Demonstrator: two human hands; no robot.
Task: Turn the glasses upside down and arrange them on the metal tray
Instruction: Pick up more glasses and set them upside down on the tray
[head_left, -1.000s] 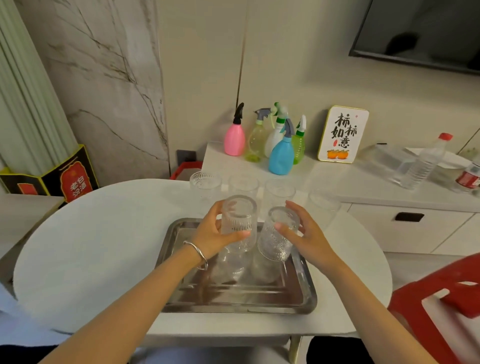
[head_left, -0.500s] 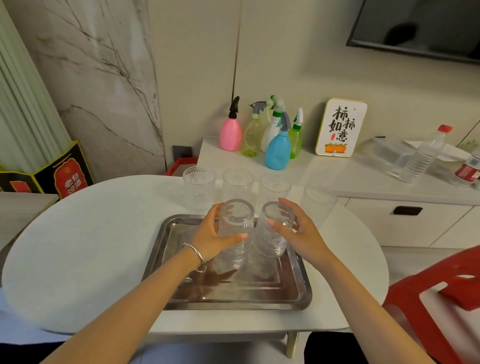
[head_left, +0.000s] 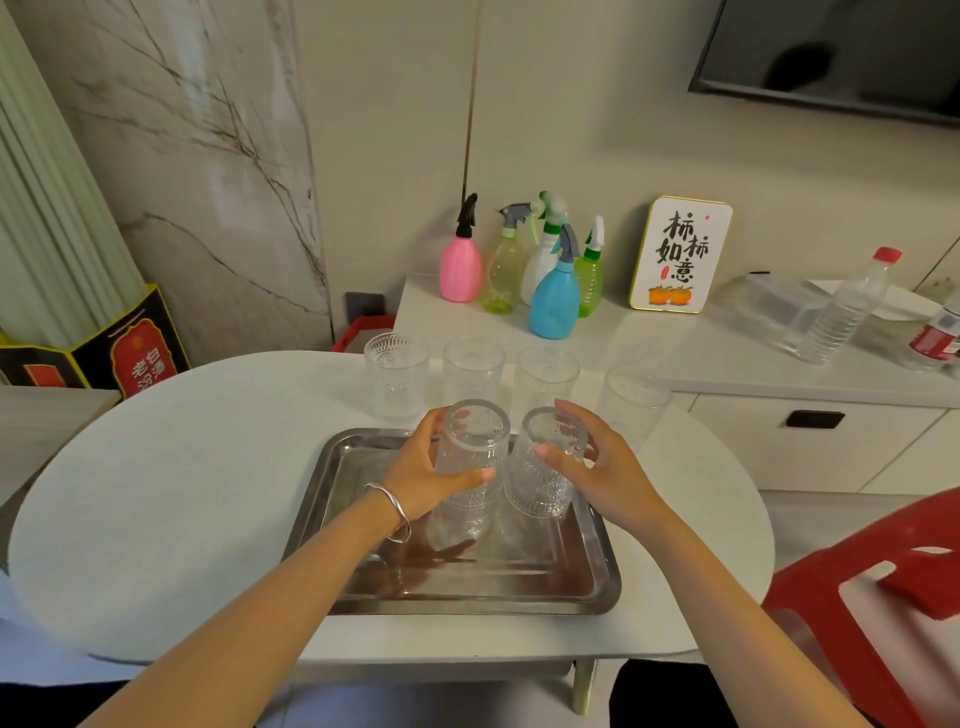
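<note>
Two clear patterned glasses stand upside down side by side at the back of the metal tray (head_left: 566, 582). My left hand (head_left: 426, 467) grips the left glass (head_left: 470, 447). My right hand (head_left: 602, 467) grips the right glass (head_left: 545, 488). Behind the tray, several more clear glasses stand upright in a row on the white table (head_left: 156, 493): one at the left (head_left: 396, 375), two in the middle (head_left: 474, 370) (head_left: 548, 375), one at the right (head_left: 631, 402).
A white cabinet top behind the table carries coloured spray bottles (head_left: 556, 291), a framed sign (head_left: 679, 254) and plastic water bottles (head_left: 841, 312). A red plastic chair (head_left: 872, 597) stands to my right. A black and red box (head_left: 119, 353) leans at the left wall.
Both hands have lowered the two inverted glasses a little toward the tray's back part. My view has tilted slightly, so the row of upright glasses shows more fully.
</note>
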